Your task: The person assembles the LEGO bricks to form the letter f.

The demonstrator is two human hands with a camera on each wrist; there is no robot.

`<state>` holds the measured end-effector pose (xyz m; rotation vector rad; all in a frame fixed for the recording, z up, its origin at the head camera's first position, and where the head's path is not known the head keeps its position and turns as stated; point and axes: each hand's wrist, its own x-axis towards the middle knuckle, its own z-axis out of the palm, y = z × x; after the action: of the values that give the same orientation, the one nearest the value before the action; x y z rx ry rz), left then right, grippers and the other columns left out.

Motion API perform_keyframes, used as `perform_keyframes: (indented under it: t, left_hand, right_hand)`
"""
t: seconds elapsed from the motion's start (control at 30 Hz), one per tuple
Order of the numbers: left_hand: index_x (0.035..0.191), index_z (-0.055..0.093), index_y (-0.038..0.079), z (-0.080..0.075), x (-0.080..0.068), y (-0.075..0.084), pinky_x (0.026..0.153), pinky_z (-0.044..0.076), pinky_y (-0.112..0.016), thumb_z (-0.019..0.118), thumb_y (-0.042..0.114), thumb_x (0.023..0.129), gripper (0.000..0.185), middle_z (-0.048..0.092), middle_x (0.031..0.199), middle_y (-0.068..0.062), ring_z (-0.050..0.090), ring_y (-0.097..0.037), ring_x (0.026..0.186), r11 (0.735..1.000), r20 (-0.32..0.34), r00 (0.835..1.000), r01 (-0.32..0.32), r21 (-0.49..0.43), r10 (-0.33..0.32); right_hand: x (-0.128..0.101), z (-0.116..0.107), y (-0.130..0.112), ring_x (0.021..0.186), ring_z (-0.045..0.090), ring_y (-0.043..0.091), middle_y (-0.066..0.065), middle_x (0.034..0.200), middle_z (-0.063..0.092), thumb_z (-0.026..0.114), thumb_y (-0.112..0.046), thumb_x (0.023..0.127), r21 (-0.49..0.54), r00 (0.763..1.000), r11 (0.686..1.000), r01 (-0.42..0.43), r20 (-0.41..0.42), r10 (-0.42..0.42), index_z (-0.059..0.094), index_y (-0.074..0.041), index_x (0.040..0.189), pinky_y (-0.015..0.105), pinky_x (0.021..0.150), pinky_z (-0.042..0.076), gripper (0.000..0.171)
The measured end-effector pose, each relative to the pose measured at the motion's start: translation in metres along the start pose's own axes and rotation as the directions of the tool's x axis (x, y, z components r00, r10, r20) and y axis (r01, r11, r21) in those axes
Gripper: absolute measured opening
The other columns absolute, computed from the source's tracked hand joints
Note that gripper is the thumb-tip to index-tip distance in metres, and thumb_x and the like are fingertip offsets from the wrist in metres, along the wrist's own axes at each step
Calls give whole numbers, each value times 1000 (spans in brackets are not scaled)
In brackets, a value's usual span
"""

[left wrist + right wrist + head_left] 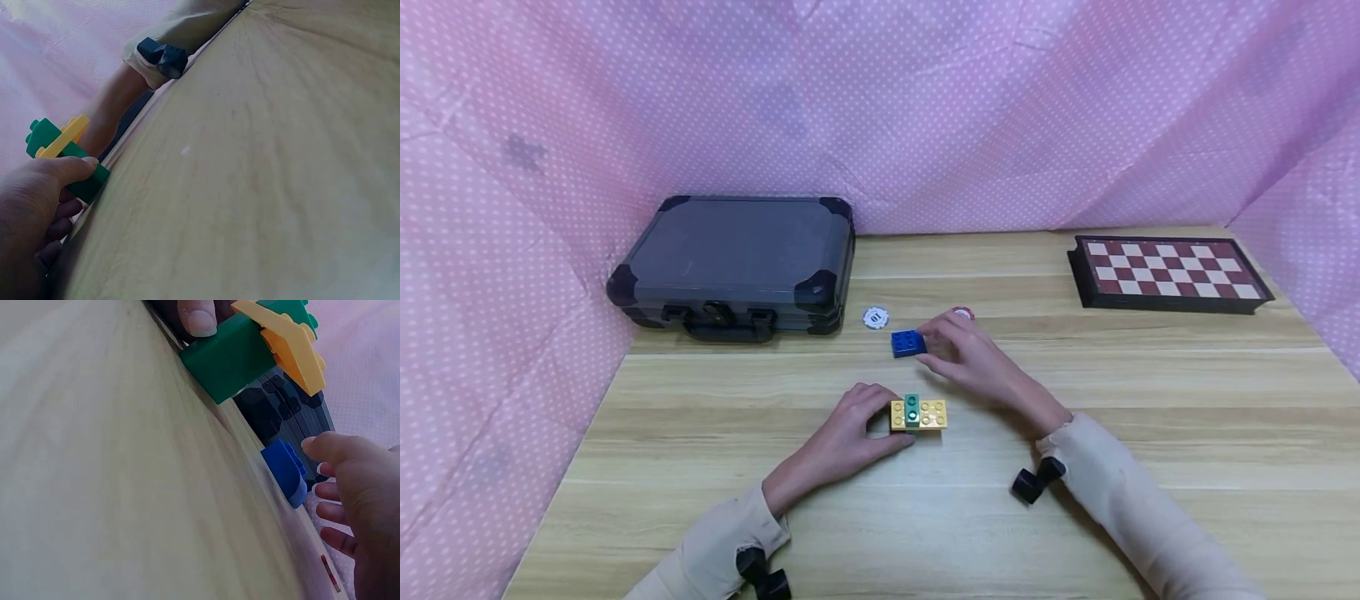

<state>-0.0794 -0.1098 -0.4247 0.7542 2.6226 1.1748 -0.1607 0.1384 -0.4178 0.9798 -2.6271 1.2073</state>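
Clocking from the green-and-yellow brick stack [912,412], I have the grey hard case [741,250] at 10, near the tabletop's [970,517] left edge; my left hand [852,429] clamped on that stack; the blue brick [906,343] at 12, across a gap; my right hand [972,360], thumb and fingers apart, just beside it; the folded chessboard [1172,271] at 2, near the far edge.

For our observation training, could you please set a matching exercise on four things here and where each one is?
Things:
1. Blue brick
2. Green-and-yellow brick stack
3. Grey case
4. Checkered board

Places:
A. Back right of the table
B. Held by the left hand
C. Back left of the table
D. Beside the right hand

Pairs: 1-D; 2-B; 3-C; 4-A
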Motion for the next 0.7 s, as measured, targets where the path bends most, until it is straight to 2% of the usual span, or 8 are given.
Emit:
perform_keyframes:
  t: [0.5, 0.7]
  left_hand:
    - [120, 69, 18, 0, 0, 0, 97, 46, -42, 81, 36, 91, 36, 64, 119, 7, 52, -12, 113, 1000, -1, 1000, -7, -10, 7]
    - [118, 70, 18, 1, 0, -2, 96, 46, -42, 81, 36, 92, 34, 64, 118, 7, 52, -12, 112, 1000, -10, 1000, -13, -11, 13]
  right_hand:
    - [6, 10, 5, 119, 54, 29, 10, 128, 60, 80, -23, 93, -73, 999, 997, 27, -27, -29, 67, -4, 127, 48, 102, 45, 41]
    - [6, 12, 6, 123, 54, 30, 12, 132, 59, 78, -24, 95, -83, 1000, 996, 28, -12, -29, 64, -4, 132, 49, 105, 44, 44]
